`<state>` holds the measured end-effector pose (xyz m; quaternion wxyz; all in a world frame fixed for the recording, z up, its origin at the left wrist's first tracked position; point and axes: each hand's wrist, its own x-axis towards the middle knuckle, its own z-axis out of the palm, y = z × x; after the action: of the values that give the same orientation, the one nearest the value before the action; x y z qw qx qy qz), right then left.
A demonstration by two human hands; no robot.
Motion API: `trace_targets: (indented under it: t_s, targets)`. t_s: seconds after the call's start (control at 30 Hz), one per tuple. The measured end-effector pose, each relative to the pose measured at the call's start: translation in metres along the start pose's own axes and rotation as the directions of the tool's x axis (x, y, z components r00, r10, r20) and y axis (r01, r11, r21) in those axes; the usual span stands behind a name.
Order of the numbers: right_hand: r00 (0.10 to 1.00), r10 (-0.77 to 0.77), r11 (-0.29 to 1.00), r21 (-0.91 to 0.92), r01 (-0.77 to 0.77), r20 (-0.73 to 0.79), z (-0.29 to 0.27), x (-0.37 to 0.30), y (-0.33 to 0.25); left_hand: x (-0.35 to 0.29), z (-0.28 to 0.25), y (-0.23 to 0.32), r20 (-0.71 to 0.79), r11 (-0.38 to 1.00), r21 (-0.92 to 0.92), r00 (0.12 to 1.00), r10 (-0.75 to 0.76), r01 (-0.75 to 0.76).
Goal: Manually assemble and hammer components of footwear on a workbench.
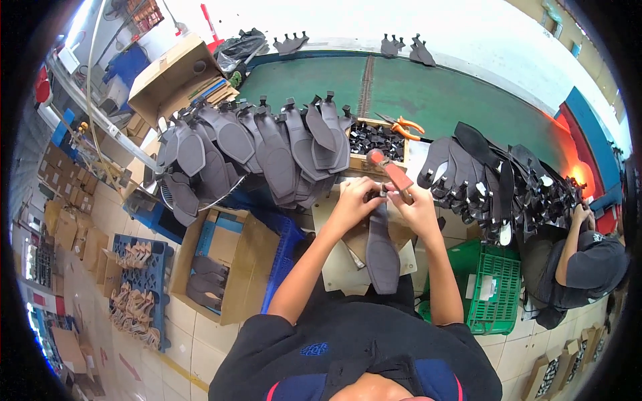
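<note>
A dark grey shoe sole [382,257] hangs toe-down in front of me, its narrow heel end up between my hands. My left hand [358,202] pinches that heel end, where a small dark piece shows between the fingertips. My right hand [418,212] is closed around a hammer [396,175] with a red-orange head, which points up and away from me. The right fingertips also meet the sole's heel end. Exactly how the small piece sits there is hidden by the fingers. Below the hands is a pale board [334,267].
Soles with heels [274,157] hang on a rack ahead left; more lie in a pile [468,174] at right. A wooden box of small black parts [378,137] and orange-handled pliers [404,127] lie ahead. A green conveyor [441,87] runs behind. A co-worker [582,264] sits at right.
</note>
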<state>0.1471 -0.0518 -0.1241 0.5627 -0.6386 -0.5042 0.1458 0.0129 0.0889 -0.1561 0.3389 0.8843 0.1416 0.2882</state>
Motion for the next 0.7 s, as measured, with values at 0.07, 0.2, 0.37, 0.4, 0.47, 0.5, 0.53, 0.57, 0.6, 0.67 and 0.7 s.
trace_targets:
  t_s: [0.07,0.2,0.37,0.4,0.47,0.5,0.53,0.57,0.6,0.67,0.7]
  targets:
    - [1.0,-0.015,0.999,-0.03,0.015,0.021,-0.003,-0.006,0.004,-0.019,0.001,0.005,-0.028,1.0,0.007,0.999,0.028,-0.027]
    - [0.989,-0.031,0.992,-0.113,0.048,0.145,-0.009,-0.008,0.004,-0.029,-0.002,0.005,-0.01,1.0,-0.004,1.0,-0.016,0.016]
    - [0.979,-0.156,0.974,-0.146,0.175,0.129,-0.007,-0.009,-0.006,-0.029,0.0,0.005,-0.058,1.0,0.001,0.998,0.011,-0.011]
    - [0.979,-0.155,0.974,-0.146,0.174,0.134,-0.006,-0.007,-0.006,-0.031,0.001,0.003,-0.06,1.0,-0.001,0.998,0.008,-0.008]
    - [0.982,-0.102,0.978,-0.164,0.128,0.158,-0.005,-0.005,-0.006,-0.032,0.002,0.001,-0.062,1.0,-0.024,0.998,-0.002,0.001]
    - [0.982,-0.103,0.978,-0.164,0.129,0.161,-0.005,-0.005,-0.007,-0.031,0.002,0.001,-0.064,1.0,-0.024,0.998,-0.003,0.002]
    - [0.979,-0.103,0.979,-0.157,0.132,0.178,-0.006,-0.004,-0.009,-0.031,0.003,0.001,-0.097,0.999,-0.004,0.994,0.044,-0.045]
    - [0.975,-0.102,0.98,-0.151,0.133,0.197,-0.008,-0.003,-0.01,-0.03,0.002,0.004,-0.128,0.996,0.016,0.988,0.091,-0.09]
    - [0.974,-0.101,0.979,-0.153,0.133,0.201,-0.008,-0.002,-0.011,-0.028,0.001,0.007,-0.131,0.996,0.014,0.987,0.088,-0.087]
    - [0.953,-0.159,0.974,-0.117,0.194,0.256,-0.006,0.0,-0.014,-0.026,-0.002,0.012,0.052,0.942,-0.243,0.973,-0.224,0.23]
    - [0.952,-0.158,0.974,-0.118,0.194,0.261,-0.006,0.001,-0.017,-0.025,-0.003,0.014,0.049,0.941,-0.246,0.972,-0.228,0.233]
